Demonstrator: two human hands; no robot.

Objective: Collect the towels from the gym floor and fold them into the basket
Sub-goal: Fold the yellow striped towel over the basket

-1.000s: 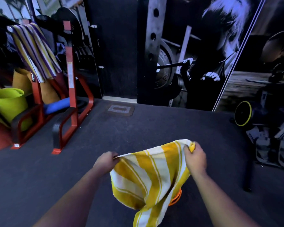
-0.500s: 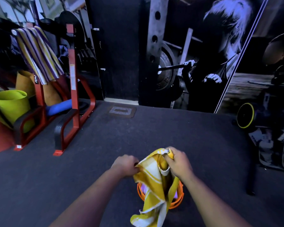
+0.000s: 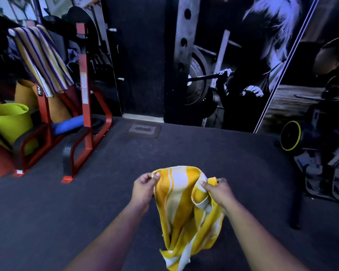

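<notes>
Hands hold the yellow striped towel up off the floor, near the middle, likely so it hangs flat for folding. The left hand pinches one top corner; the right hand pinches the other. Each grip is tight. Most of the towel droops below and between both grips.

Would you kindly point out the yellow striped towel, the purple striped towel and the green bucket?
yellow striped towel (image 3: 181, 202), head view, on a yellow stripe in its hanging middle.
purple striped towel (image 3: 42, 59), head view, on its draped middle.
green bucket (image 3: 12, 122), head view, on its front wall.
</notes>
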